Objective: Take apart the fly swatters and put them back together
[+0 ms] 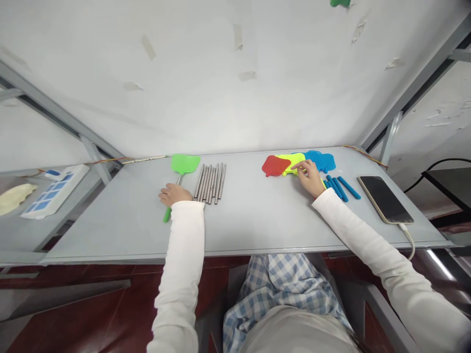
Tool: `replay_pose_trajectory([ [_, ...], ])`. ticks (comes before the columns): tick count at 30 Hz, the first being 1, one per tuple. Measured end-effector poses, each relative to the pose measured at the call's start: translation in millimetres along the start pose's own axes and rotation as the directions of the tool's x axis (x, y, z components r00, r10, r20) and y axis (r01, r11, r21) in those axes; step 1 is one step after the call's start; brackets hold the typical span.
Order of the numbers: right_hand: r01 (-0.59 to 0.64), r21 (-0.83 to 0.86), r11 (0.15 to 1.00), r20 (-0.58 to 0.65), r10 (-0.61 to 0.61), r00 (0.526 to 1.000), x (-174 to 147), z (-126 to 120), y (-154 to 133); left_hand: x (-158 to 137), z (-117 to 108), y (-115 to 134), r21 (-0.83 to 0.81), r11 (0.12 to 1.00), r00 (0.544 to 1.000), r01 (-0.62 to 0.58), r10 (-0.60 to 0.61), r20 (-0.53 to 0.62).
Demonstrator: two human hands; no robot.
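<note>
A green fly swatter [185, 164] lies at the left of the table, its head toward the wall and its green handle toward me. My left hand [174, 194] is closed around its thin rod. Just right of that hand lies a row of several metal rods [210, 184]. My right hand [311, 179] reaches over the edge of the yellow fly swatter head [290, 159], fingers curved and apart, fingertips at its surface. A red swatter head [275, 165] overlaps it on the left, blue heads [322, 160] on the right. Several blue handles [339, 188] lie beside my right wrist, with a yellow one partly hidden.
A phone [385, 198] with a white charging cable [407, 234] lies at the right end of the grey table [243, 220]. The white wall [228, 108] rises behind the table, with metal frame posts at both sides. On the left surface is a white and blue tray [55, 192].
</note>
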State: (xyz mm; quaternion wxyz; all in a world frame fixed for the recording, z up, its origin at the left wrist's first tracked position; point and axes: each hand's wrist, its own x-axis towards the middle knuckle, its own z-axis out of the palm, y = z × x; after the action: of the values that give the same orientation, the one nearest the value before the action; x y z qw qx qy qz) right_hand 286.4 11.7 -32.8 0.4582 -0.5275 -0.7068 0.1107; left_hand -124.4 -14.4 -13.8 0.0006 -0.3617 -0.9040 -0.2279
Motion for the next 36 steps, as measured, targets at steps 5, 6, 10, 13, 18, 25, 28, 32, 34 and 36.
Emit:
replay_pose_trajectory([
  [5, 0.043, -0.053, 0.998, 0.033, -0.041, 0.999, 0, 1, 1, 7, -11, -11, -0.132, 0.985, 0.992, 0.108, -0.097, 0.083],
  [6, 0.050, -0.063, 0.997, 0.039, -0.048, 0.998, -1, 1, 1, 9, -12, -14, -0.163, 0.985, 0.992, 0.062, -0.043, 0.117],
  [10, 0.086, -0.143, 0.986, 0.032, -0.082, 0.996, 1, -2, -1, 14, -11, -25, -0.219, 0.971, 0.989, -0.093, 0.115, 0.088],
  [13, 0.056, -0.239, 0.969, 0.013, -0.055, 0.998, 5, -11, -2, 13, -2, -18, -0.156, 0.985, 0.994, -0.080, 0.067, -0.088],
  [18, -0.140, -0.449, 0.882, 0.086, 0.198, 0.976, 9, -31, -13, -3, 14, 15, -0.187, 0.889, 0.907, -0.418, 0.395, -0.149],
  [25, -0.028, -0.716, 0.697, 0.285, 0.329, 0.900, 4, -34, -26, -64, 32, 53, -0.062, 0.714, 0.712, -0.697, 0.700, 0.054],
  [28, 0.079, -0.569, 0.819, 0.391, 0.185, 0.902, -1, -24, -26, -81, 34, 58, 0.025, 0.727, 0.725, -0.686, 0.681, 0.101],
  [32, 0.232, -0.351, 0.907, 0.479, -0.039, 0.877, -10, -9, -28, -92, 29, 61, 0.023, 0.725, 0.721, -0.688, 0.679, 0.137],
  [34, 0.316, -0.239, 0.918, 0.528, -0.151, 0.836, -13, -5, -30, -95, 26, 63, -0.034, 0.714, 0.705, -0.699, 0.697, 0.128],
  [36, 0.368, -0.133, 0.920, 0.560, -0.236, 0.794, -14, -5, -32, -95, 25, 64, -0.068, 0.721, 0.718, -0.689, 0.692, 0.075],
])
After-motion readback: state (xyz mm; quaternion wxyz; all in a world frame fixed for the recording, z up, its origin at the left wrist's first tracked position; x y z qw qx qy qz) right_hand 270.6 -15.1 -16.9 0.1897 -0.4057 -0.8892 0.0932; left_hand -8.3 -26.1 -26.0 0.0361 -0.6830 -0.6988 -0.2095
